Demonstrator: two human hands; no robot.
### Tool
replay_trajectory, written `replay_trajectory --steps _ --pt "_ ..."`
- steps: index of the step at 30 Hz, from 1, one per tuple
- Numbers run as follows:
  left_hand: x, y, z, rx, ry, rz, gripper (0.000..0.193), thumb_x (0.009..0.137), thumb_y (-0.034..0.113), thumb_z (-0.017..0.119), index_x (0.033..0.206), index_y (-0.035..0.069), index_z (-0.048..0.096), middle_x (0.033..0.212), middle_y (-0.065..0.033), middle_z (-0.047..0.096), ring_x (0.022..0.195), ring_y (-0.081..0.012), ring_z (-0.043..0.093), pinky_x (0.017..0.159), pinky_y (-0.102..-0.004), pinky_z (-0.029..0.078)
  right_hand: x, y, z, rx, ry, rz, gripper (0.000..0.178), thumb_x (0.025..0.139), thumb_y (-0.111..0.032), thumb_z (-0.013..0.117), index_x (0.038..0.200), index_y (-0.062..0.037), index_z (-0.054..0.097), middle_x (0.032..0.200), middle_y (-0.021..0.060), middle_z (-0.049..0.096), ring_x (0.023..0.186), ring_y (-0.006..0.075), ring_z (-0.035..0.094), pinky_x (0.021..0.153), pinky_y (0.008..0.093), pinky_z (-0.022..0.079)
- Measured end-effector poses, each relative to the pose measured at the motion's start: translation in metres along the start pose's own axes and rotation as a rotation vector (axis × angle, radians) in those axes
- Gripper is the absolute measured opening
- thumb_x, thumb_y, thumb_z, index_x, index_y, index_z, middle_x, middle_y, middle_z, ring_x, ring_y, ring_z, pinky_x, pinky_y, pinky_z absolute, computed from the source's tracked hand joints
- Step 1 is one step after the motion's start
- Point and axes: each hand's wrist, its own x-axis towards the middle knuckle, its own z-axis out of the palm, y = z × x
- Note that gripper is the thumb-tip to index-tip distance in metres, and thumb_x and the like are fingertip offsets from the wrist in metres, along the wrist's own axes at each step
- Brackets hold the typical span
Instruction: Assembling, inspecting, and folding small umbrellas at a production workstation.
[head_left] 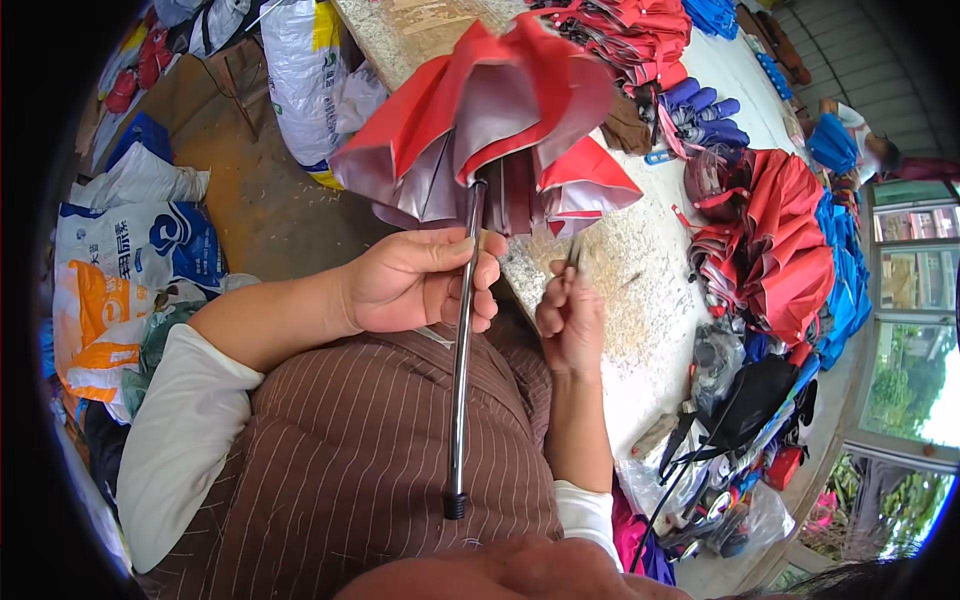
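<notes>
A half-folded umbrella (510, 100), red outside and silvery inside, spreads in front of me with its canopy away from my body. Its metal shaft (461, 385) runs back toward my chest and ends in a black cap. My left hand (415, 285) is closed around the shaft just below the canopy, thumb across it. To the right, my right hand (572, 325) is closed in a pinch just under the canopy's edge. A small, dark, slim piece shows at its fingertips, too blurred to name.
On the worktable (640, 330) to the right lie a pile of red umbrellas (765, 240), purple folded umbrellas (700, 112) and a black bag (755, 400). More red umbrellas (640, 40) sit at the back. Printed sacks (140, 240) stand on the left. Another person (850, 135) is at the far right.
</notes>
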Motion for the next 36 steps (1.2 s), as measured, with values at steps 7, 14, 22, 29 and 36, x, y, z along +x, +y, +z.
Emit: replay_trajectory --steps 7,14,22,29,36 --pt "0.005 0.001 0.001 -0.004 0.012 0.027 0.031 0.095 0.018 0.035 0.120 0.001 0.039 0.093 -0.0092 0.054 0.091 -0.0284 0.061 0.080 -0.0415 0.050 -0.004 0.021 0.015 -0.236 -0.004 0.067 0.030 0.090 -0.030 0.054 0.097 -0.0008 0.054 0.064 -0.0018 0.047 0.044 0.0043 0.037 0.039 0.0176 0.029" --pt "0.001 -0.001 0.010 -0.040 0.000 0.027 0.032 0.096 0.019 0.034 0.121 0.001 0.039 0.092 -0.0083 0.054 0.087 -0.0267 0.061 0.078 -0.0415 0.051 0.001 0.005 0.025 -0.423 0.015 -0.022 0.032 0.089 -0.030 0.055 0.098 0.0005 0.056 0.066 -0.0010 0.049 0.044 0.0042 0.037 0.040 0.0175 0.028" --pt "0.001 -0.001 0.011 -0.015 0.017 0.024 0.031 0.096 0.020 0.033 0.121 0.002 0.038 0.089 -0.0074 0.053 0.082 -0.0254 0.061 0.073 -0.0412 0.052 0.012 -0.002 0.027 -0.354 -0.041 0.004 0.033 0.088 -0.031 0.056 0.098 0.0003 0.056 0.065 -0.0011 0.048 0.044 0.0040 0.036 0.039 0.0173 0.028" --pt "0.002 0.001 0.004 -0.102 -0.093 0.018 0.031 0.095 0.019 0.035 0.121 0.001 0.039 0.093 -0.0090 0.053 0.089 -0.0291 0.061 0.080 -0.0433 0.050 -0.005 0.005 0.021 -0.323 -0.149 0.169 0.032 0.089 -0.032 0.053 0.096 -0.0018 0.056 0.064 -0.0021 0.046 0.044 0.0040 0.035 0.039 0.0168 0.027" --pt "0.005 -0.006 0.001 -0.009 -0.048 -0.005 0.031 0.095 0.019 0.035 0.121 0.002 0.039 0.094 -0.0091 0.053 0.091 -0.0301 0.060 0.082 -0.0432 0.048 -0.001 0.008 0.034 -0.116 0.009 0.121 0.032 0.090 -0.033 0.053 0.097 -0.0026 0.054 0.065 -0.0018 0.046 0.043 0.0043 0.036 0.038 0.0175 0.027"
